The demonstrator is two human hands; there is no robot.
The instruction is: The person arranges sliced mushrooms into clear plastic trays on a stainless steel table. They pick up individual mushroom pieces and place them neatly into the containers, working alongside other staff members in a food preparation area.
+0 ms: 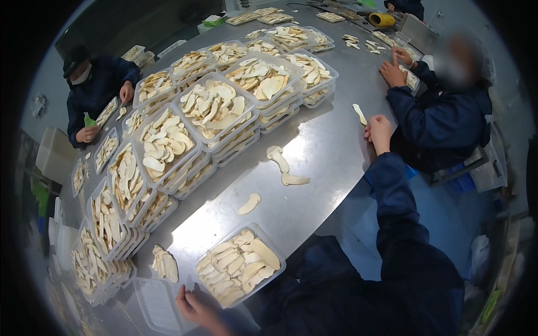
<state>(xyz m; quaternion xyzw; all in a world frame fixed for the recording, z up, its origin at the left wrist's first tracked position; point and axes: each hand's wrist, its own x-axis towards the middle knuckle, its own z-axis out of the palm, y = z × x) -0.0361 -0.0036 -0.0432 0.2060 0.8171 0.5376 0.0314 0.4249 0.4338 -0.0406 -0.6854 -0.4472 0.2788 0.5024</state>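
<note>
Long cream-white mushroom slice [360,115]: 1 o'clock from the clear plastic tray [259,285] packed with overlapping slices. Right hand [379,133]: grip appears to pinch the slice's lower end. Left hand [193,307]: at the tray's 8 o'clock, grip slack, nothing visible in it; contact with the tray wall unclear. Judgement: slice probably brittle; pinch lightly, support its length, carry level. If it joins the tray, lay it flat along the rows. Loose pale slices [278,159] on the grey metal table [330,159], tray's 1 o'clock; avoid dragging across them.
</note>
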